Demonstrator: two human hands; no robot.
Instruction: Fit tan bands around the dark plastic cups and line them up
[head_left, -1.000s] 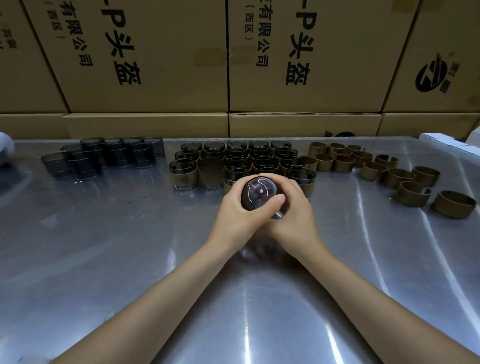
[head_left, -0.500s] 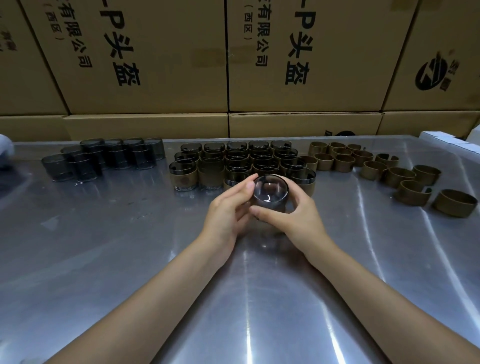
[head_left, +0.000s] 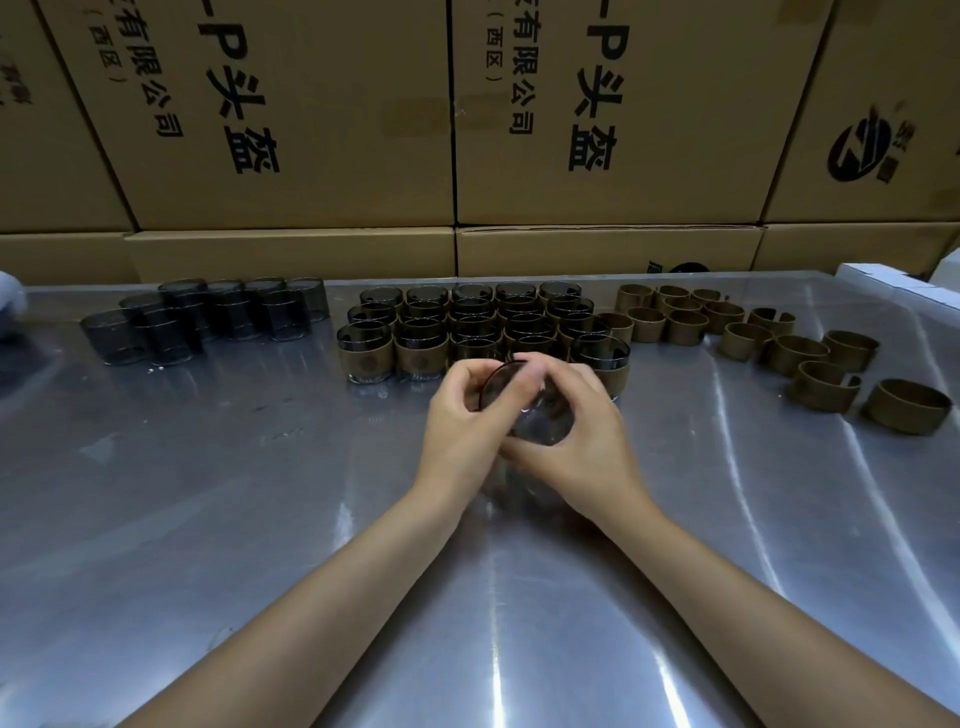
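My left hand (head_left: 464, 415) and my right hand (head_left: 576, 436) both grip one dark see-through cup (head_left: 540, 415) just above the steel table (head_left: 260, 519), in front of the block of banded cups (head_left: 415, 358). The cup is tilted, its rim toward my left hand. Fingers cover most of it, so I cannot tell whether a band is on it. Bare dark cups (head_left: 208, 319) stand in a cluster at the back left. Loose tan bands (head_left: 748, 340) lie at the back right.
Stacked cardboard boxes (head_left: 597, 130) with printed characters close off the far side of the table. A white box corner (head_left: 883, 278) shows at the right edge, and a pale object (head_left: 8, 301) at the far left edge.
The cup has been turned in my hands: first its base faced me, then its open mouth, now it tilts sideways. Both hands have closed tighter around it.
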